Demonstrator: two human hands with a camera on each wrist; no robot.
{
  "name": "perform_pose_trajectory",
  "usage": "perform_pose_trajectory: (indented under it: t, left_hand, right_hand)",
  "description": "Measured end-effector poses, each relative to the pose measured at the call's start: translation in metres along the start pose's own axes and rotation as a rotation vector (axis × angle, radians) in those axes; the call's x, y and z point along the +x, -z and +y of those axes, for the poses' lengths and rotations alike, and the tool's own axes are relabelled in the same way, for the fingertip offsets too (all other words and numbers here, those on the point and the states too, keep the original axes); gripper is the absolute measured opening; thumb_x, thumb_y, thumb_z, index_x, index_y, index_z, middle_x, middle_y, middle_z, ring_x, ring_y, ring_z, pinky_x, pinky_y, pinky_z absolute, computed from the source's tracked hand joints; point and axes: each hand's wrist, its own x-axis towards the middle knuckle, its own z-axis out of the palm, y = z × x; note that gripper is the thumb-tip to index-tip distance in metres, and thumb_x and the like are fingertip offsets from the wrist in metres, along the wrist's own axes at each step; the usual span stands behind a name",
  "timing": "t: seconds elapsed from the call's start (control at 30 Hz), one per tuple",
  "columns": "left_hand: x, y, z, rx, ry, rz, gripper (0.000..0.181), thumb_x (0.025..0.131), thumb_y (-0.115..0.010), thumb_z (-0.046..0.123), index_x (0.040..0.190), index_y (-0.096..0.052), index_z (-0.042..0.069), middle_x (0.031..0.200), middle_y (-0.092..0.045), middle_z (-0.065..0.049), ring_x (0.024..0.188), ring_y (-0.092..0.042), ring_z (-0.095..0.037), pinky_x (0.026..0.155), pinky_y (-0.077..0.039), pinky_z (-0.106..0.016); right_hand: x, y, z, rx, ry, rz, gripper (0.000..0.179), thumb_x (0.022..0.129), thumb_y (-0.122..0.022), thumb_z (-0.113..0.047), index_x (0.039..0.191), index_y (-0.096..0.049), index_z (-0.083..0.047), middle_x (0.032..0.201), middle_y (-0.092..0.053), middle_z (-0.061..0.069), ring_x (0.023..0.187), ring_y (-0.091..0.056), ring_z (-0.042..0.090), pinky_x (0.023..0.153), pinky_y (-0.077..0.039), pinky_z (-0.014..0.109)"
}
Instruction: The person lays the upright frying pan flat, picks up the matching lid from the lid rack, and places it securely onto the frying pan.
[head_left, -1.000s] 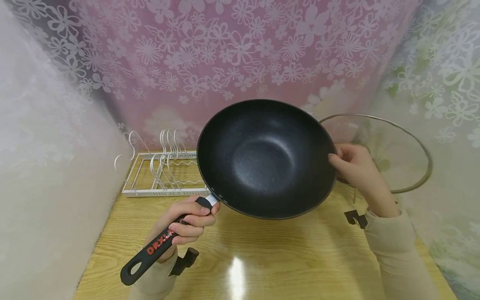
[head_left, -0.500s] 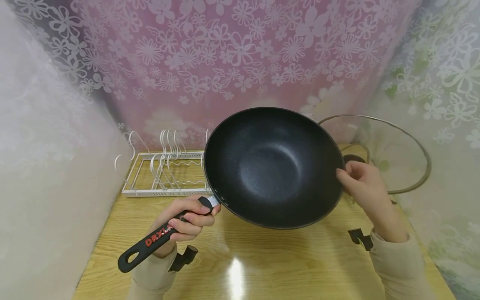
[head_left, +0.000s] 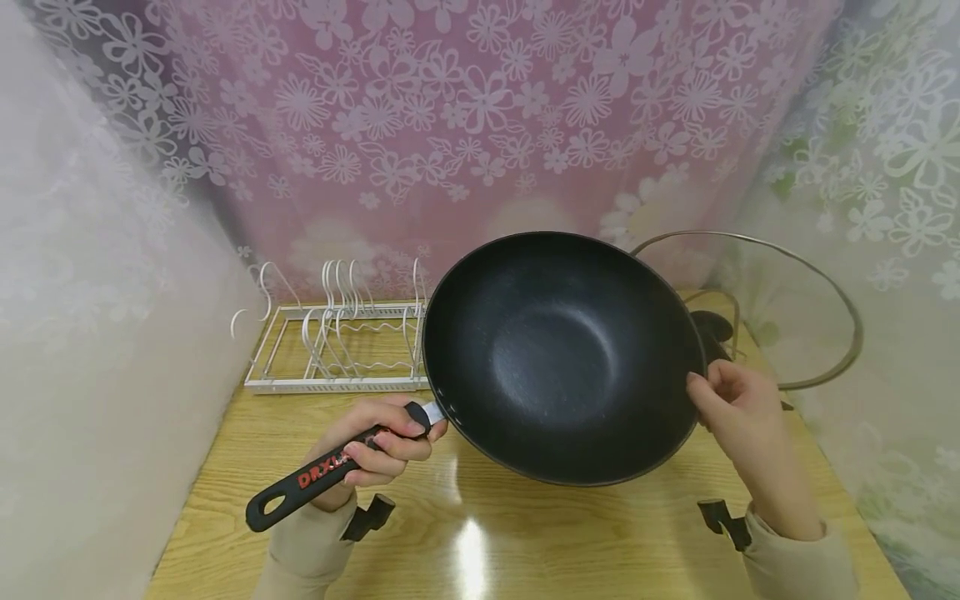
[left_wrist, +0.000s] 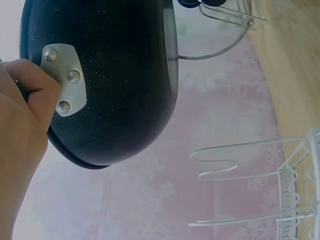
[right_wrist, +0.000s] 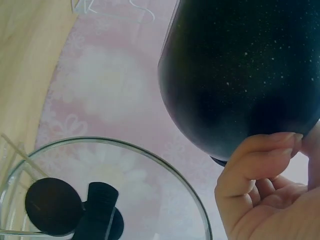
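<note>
A black wok (head_left: 555,358) is held up above the table, its inside tilted toward the head camera. My left hand (head_left: 382,442) grips its long black handle (head_left: 300,490), which carries red lettering, close to the metal collar. At the opposite side, my right hand (head_left: 742,408) pinches the rim between thumb and fingers. In the left wrist view the wok's dark speckled outside shows, with a riveted metal bracket (left_wrist: 65,80) beside the hand. The right wrist view has the curled fingers (right_wrist: 260,155) against the wok's underside edge.
Behind the wok on the left, a white wire rack (head_left: 337,385) lies on the wooden table (head_left: 585,542). A glass lid (head_left: 851,333) with a metal rim and black knob (right_wrist: 100,215) stands upright at the right on a wire stand. Flowered curtains (head_left: 480,125) enclose the table.
The wok has moved down and slightly right, with both hands still holding it. My right hand has lowered most. More of the rack and the lid's knob now shows.
</note>
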Motion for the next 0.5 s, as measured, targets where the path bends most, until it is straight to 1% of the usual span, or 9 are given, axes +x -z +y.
perform_pose_trajectory:
  t: [0.23, 0.33, 0.5]
  left_hand:
    - [-0.004, 0.013, -0.002, -0.04, 0.031, 0.028, 0.03, 0.1, -0.022, 0.007, 0.119, -0.044, 0.001, 0.069, -0.027, 0.005, 0.04, -0.03, 0.001, 0.039, -0.041, -0.011]
    - [-0.006, 0.019, -0.003, -0.03, 0.035, 0.034, 0.031, 0.099, -0.022, 0.007, 0.12, -0.044, 0.001, 0.069, -0.027, 0.005, 0.041, -0.031, 0.002, 0.038, -0.04, -0.011]
    - [-0.008, 0.03, -0.006, -0.004, 0.047, 0.031, 0.032, 0.098, -0.021, 0.005, 0.118, -0.045, 0.001, 0.068, -0.027, 0.005, 0.04, -0.032, 0.002, 0.037, -0.04, -0.012]
  right_hand:
    - [-0.017, -0.006, 0.008, -0.033, -0.065, 0.037, 0.037, 0.098, -0.06, -0.013, 0.067, -0.043, -0.003, 0.051, -0.046, 0.001, 0.044, -0.038, 0.017, 0.037, -0.03, 0.033]
    - [-0.024, -0.01, 0.011, -0.027, -0.075, 0.053, 0.035, 0.097, -0.061, -0.011, 0.067, -0.045, -0.002, 0.051, -0.046, 0.001, 0.044, -0.04, 0.016, 0.037, -0.031, 0.032]
    - [-0.034, -0.014, 0.018, 0.005, -0.077, 0.078, 0.035, 0.095, -0.062, -0.005, 0.065, -0.043, -0.001, 0.05, -0.044, -0.001, 0.043, -0.039, 0.013, 0.036, -0.031, 0.031]
